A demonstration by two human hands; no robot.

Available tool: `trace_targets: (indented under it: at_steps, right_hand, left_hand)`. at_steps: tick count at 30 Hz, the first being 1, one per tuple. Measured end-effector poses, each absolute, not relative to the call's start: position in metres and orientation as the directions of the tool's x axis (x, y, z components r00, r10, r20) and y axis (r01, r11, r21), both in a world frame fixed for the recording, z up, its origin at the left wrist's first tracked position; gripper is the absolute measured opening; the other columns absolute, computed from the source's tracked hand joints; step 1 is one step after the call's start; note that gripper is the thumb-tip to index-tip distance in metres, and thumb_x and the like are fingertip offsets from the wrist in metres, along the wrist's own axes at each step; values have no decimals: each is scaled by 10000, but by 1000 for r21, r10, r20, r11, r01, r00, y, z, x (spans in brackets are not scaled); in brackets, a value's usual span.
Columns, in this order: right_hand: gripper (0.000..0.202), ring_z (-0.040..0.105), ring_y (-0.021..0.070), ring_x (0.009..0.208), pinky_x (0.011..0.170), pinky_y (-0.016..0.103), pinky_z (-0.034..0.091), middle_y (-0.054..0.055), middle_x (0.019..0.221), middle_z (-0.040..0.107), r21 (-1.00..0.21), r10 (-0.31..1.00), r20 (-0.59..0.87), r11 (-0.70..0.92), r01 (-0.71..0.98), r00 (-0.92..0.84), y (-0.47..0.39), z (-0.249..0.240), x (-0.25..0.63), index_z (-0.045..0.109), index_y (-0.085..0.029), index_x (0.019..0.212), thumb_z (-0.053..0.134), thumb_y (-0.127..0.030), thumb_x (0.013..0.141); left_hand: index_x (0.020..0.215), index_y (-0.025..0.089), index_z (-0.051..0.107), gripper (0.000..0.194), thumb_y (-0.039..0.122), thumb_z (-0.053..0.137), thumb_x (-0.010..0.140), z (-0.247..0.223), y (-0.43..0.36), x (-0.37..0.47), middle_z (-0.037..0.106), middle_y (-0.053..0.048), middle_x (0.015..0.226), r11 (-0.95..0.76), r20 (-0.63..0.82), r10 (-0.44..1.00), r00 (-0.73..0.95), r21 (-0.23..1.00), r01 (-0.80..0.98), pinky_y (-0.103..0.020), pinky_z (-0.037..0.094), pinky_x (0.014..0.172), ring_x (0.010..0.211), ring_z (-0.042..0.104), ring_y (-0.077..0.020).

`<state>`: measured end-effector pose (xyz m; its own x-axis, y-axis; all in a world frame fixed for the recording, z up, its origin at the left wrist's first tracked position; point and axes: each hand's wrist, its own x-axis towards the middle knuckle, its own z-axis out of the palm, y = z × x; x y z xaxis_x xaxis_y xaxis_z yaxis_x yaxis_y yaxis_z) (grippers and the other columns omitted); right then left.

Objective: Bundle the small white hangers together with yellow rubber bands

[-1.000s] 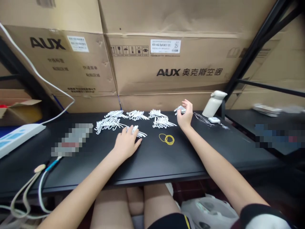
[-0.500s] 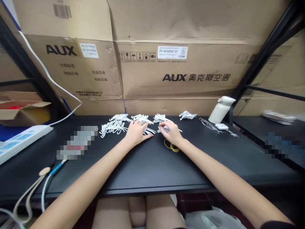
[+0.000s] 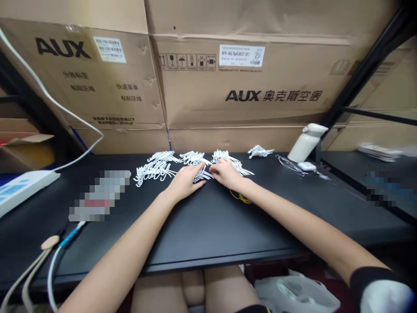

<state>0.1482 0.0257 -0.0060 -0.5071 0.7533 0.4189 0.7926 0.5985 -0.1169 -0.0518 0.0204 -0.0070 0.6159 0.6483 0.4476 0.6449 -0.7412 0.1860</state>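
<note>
Several bundles of thin white hooked pieces lie along the back of the black table (image 3: 195, 226). My left hand (image 3: 187, 180) rests with thumb and fingers apart around a middle bundle (image 3: 202, 174), touching its left side. Close to that bundle's right end, my right hand (image 3: 224, 171) has its fingers bent together; what they hold, if anything, is too small to tell. A larger bundle (image 3: 153, 171) lies left of my left hand, and others (image 3: 163, 155) (image 3: 194, 157) lie behind. Yellow bands (image 3: 241, 198) lie partly under my right wrist.
A small bundle (image 3: 260, 151), glasses (image 3: 289, 165), a white case (image 3: 306, 166) and a white bottle (image 3: 306, 143) stand or lie at the back right. Cardboard boxes (image 3: 195, 104) rise behind. At left are a blurred-out object (image 3: 100, 195), cables and a power strip (image 3: 26, 187).
My right hand has moved left toward my left hand, uncovering white pieces behind it. The camera view has shifted slightly. My left hand stays around the middle bundle.
</note>
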Motion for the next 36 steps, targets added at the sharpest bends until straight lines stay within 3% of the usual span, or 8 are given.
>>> trace_targets:
  at_steps: [5, 9, 15, 21, 26, 29, 33, 36]
  right_hand:
    - [175, 542, 216, 835, 1021, 471, 266, 60, 715, 626, -51, 721, 413, 629, 776, -557, 20, -1, 145, 659, -177, 826, 501, -104, 847]
    - [186, 559, 218, 849, 1023, 475, 264, 37, 729, 657, -155, 749, 415, 617, 771, -516, 25, -2, 140, 645, -200, 861, 528, -66, 806]
    - [122, 590, 204, 825, 1013, 456, 275, 21, 743, 691, -279, 779, 454, 585, 762, -432, 30, 0, 146, 645, -184, 855, 587, -109, 778]
    - [132, 614, 178, 770, 1003, 450, 276, 33, 785, 703, -331, 787, 439, 590, 736, -433, 26, -7, 147, 652, -177, 839, 524, -190, 866]
    - [98, 618, 181, 815, 1038, 445, 241, 26, 803, 700, -297, 769, 443, 611, 734, -461, 27, -11, 140, 645, -181, 840, 554, -145, 839]
    - [122, 607, 181, 767, 1005, 427, 284, 35, 780, 694, -269, 773, 444, 598, 755, -453, 29, -8, 137, 634, -172, 850, 514, -159, 863]
    - [209, 600, 184, 745, 889, 346, 374, 44, 770, 699, -188, 746, 430, 624, 758, -508, 35, -1, 135, 645, -164, 987, 513, -107, 835]
    - [238, 593, 170, 704, 764, 283, 405, 52, 758, 704, -140, 745, 350, 641, 755, -568, 39, 5, 133, 696, -161, 906, 498, -69, 808]
  left_hand:
    - [1327, 147, 476, 520, 313, 555, 840, -8, 24, -55, 603, -126, 1273, -752, 452, 638, 624, 194, 629, -377, 442, 976, 1138, 585, -252]
    - [1335, 148, 471, 499, 281, 523, 857, -8, 26, -56, 619, -129, 1246, -741, 443, 636, 631, 124, 660, -411, 423, 988, 1107, 598, -251]
    - [1209, 149, 593, 373, 273, 506, 868, -10, 29, -57, 622, -121, 1248, -747, 448, 625, 640, 102, 657, -387, 432, 991, 1141, 581, -242]
    - [1105, 143, 647, 303, 251, 458, 895, -13, 29, -57, 638, -126, 1211, -739, 484, 621, 616, 100, 667, -406, 445, 977, 1130, 581, -241]
    - [1048, 161, 658, 266, 252, 463, 893, -13, 30, -57, 640, -115, 1191, -759, 493, 596, 633, 89, 646, -403, 451, 964, 1115, 578, -239]
    - [1066, 159, 654, 278, 263, 462, 895, -13, 30, -58, 626, -122, 1215, -761, 484, 595, 642, 82, 643, -409, 447, 966, 1131, 567, -245]
    - [1089, 176, 660, 290, 267, 466, 893, -11, 29, -58, 606, -114, 1252, -764, 465, 600, 651, 91, 639, -416, 439, 972, 1145, 556, -247]
    - [1097, 201, 663, 289, 277, 487, 882, -11, 28, -58, 606, -96, 1257, -754, 444, 615, 651, 91, 651, -421, 427, 983, 1149, 555, -243]
